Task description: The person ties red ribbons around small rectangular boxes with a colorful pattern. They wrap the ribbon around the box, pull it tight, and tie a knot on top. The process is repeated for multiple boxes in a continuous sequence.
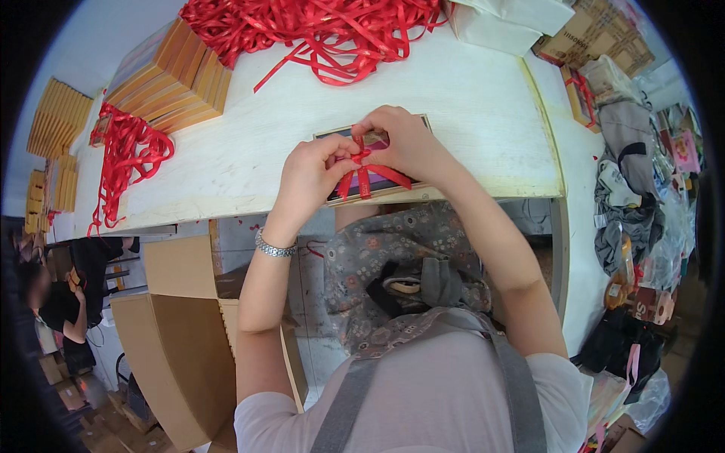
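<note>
A flat, dark-patterned box (386, 184) with a pale rim lies at the front edge of the white table (453, 102). Red printed ribbon (364, 184) wraps it, with a knot or bow at its middle and two tails spread toward me. My left hand (314, 170) pinches the ribbon at the knot between thumb and fingers. From the other side, my right hand (399, 139) grips a ribbon loop just above the knot. Both hands cover part of the box and hide the knot's exact form.
Cut red ribbons lie in a large heap (328, 34) at the back and a smaller bunch (122, 147) at left. Stacked boxes (175, 79) stand between them. An open carton (181, 340) is on the floor at left. Clothes (628, 158) and bags line the right; a person (68, 317) sits far left.
</note>
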A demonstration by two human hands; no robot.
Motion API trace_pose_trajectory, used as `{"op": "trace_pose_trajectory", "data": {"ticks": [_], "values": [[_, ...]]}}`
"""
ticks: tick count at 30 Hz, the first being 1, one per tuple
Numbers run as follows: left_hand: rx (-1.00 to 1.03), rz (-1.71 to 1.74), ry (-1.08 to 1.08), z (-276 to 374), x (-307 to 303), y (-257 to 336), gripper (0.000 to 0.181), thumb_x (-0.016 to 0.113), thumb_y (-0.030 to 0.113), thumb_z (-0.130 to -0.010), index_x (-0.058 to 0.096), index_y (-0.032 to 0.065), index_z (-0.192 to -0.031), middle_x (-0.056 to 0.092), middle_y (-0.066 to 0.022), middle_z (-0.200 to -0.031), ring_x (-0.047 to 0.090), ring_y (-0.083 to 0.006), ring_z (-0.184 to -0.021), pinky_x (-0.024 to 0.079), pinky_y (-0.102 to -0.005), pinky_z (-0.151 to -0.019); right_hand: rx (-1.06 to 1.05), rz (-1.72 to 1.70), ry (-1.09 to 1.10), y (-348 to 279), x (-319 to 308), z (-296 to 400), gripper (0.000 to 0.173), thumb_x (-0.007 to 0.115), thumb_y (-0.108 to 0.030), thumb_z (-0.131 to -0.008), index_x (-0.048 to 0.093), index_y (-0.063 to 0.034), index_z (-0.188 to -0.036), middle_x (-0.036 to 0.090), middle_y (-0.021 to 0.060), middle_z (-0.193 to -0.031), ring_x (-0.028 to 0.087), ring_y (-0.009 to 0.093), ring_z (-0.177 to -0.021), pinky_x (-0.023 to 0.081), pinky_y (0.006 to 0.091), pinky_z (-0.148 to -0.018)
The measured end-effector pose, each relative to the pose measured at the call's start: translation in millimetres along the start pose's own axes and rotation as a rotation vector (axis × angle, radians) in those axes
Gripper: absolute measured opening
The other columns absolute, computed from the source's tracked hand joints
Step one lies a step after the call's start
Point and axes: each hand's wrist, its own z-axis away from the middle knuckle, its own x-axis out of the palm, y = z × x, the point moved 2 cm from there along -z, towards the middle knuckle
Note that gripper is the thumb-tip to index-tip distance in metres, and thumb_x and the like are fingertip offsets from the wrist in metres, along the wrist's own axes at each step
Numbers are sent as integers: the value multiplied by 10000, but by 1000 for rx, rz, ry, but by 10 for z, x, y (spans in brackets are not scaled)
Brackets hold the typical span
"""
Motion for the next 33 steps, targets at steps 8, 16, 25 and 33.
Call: {"op": "trace_pose_trajectory", "data": {"ticks": [8,16,25,33], "values": [[-151,32,120,101,10,-36,319,782,18,-762,511,27,-932,702,-50,-828,532,-62,-615,458,-217,-588,-166,-127,-138,59,-2,-11,134,749,-202,-782,704,-178,-906,660,-40,-803,574,159,-848,347,373,-928],[-67,-1,118,155,50,-203,280,772,13,-777,535,47,-922,634,-15,-825,521,-52,-666,455,-214,-601,-223,-103,23,44,75,-27,87,710,-159,-737,641,-162,-791,623,-20,-704,588,199,-750,378,373,-836],[57,-265,211,186,80,126,321,715,-28,-774,582,43,-1058,612,-50,-874,560,-214,-915,465,-320,-803,-354,1,223,-33,162,28,115,688,-39,-712,602,-66,-784,622,68,-790,599,272,-790,470,406,-765],[-178,-438,511,258,440,159,143,624,128,-880,651,99,-1017,536,-105,-1118,447,-306,-1149,317,-452,-989,-340,-54,195,9,160,48,107,689,-8,-717,621,-60,-781,638,90,-812,606,296,-789,487,388,-733]]}}
